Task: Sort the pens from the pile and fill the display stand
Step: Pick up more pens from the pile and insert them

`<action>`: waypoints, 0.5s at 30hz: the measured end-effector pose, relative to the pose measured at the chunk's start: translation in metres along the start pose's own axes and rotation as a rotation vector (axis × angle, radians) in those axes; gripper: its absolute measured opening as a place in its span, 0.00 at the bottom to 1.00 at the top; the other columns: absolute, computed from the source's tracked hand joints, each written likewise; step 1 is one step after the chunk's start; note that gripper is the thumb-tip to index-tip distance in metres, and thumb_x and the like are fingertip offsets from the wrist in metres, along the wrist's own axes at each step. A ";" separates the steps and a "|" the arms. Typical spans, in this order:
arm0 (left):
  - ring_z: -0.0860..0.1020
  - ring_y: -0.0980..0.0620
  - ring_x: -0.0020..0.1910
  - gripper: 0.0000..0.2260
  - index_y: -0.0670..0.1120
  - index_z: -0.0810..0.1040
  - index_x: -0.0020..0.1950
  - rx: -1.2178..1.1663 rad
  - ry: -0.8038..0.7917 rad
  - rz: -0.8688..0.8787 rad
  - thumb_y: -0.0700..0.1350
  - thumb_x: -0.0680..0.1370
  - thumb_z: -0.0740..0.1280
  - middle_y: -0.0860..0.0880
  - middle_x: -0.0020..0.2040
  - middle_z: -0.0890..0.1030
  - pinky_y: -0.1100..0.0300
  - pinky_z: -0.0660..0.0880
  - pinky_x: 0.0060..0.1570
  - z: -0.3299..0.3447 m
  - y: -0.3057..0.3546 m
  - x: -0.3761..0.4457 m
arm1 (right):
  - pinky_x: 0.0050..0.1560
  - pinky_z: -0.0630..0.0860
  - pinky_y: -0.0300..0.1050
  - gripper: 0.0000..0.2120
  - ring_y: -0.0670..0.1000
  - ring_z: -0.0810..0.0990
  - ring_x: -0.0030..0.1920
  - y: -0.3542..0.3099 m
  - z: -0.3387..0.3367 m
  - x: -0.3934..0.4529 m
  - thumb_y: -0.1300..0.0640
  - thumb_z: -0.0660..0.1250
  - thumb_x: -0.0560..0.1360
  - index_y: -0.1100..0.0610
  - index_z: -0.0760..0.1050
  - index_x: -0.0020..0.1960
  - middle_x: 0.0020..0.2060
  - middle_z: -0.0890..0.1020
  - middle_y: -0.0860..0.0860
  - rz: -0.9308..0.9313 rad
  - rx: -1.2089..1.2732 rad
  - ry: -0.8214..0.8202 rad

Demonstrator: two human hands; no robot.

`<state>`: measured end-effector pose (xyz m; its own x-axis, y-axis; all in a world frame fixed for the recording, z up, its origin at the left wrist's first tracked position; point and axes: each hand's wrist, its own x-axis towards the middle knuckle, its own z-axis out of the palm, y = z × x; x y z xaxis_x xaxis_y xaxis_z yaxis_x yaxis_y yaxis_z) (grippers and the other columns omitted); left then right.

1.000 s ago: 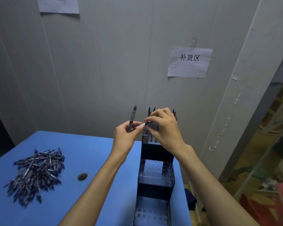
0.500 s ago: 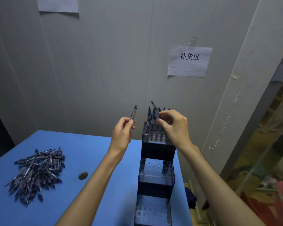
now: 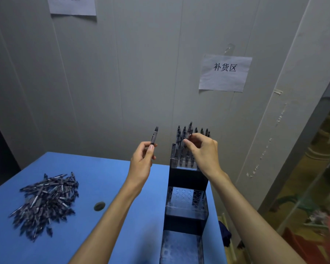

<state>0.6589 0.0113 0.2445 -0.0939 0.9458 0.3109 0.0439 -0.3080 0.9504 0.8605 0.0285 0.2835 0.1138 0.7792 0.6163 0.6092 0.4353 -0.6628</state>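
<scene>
Right hand [image 3: 204, 153]: pinches a pen [image 3: 189, 130] over the stand's top tier.
Left hand [image 3: 142, 161]: holds a spare pen [image 3: 154, 137] upright.
Stand [image 3: 186, 204]: top tier partly filled; lower tiers empty.
Pile [image 3: 44, 201]: plenty left on the table [image 3: 107, 180].

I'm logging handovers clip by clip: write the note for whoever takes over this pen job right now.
Left hand holds one pen upright beside the stand.
Right hand pinches a pen over the top tier.
Done: top tier holds a row of pens.
Left: middle tier and bottom tier show empty holes; the pile lies on the blue table, far left.
</scene>
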 end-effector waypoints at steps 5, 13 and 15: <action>0.69 0.58 0.33 0.07 0.50 0.77 0.56 0.008 0.006 -0.026 0.48 0.86 0.60 0.52 0.39 0.76 0.65 0.66 0.31 -0.001 -0.004 0.001 | 0.50 0.81 0.41 0.08 0.42 0.82 0.41 0.010 0.007 -0.001 0.54 0.75 0.75 0.58 0.85 0.48 0.38 0.85 0.47 0.028 -0.073 -0.061; 0.70 0.59 0.31 0.07 0.48 0.78 0.55 -0.019 -0.006 -0.019 0.49 0.85 0.62 0.53 0.37 0.78 0.65 0.66 0.33 0.003 -0.004 0.002 | 0.53 0.81 0.44 0.08 0.42 0.83 0.41 0.019 0.012 -0.011 0.53 0.76 0.74 0.58 0.86 0.47 0.39 0.86 0.47 0.085 -0.108 -0.150; 0.71 0.61 0.33 0.07 0.51 0.79 0.56 0.007 -0.016 -0.016 0.50 0.84 0.63 0.54 0.38 0.77 0.65 0.67 0.36 0.004 -0.005 0.003 | 0.54 0.81 0.42 0.09 0.41 0.83 0.42 0.018 0.008 -0.010 0.52 0.76 0.73 0.57 0.86 0.49 0.40 0.86 0.47 0.090 -0.096 -0.156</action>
<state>0.6626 0.0156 0.2404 -0.0784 0.9521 0.2955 0.0497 -0.2924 0.9550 0.8642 0.0318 0.2621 0.0525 0.8769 0.4779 0.6748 0.3216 -0.6643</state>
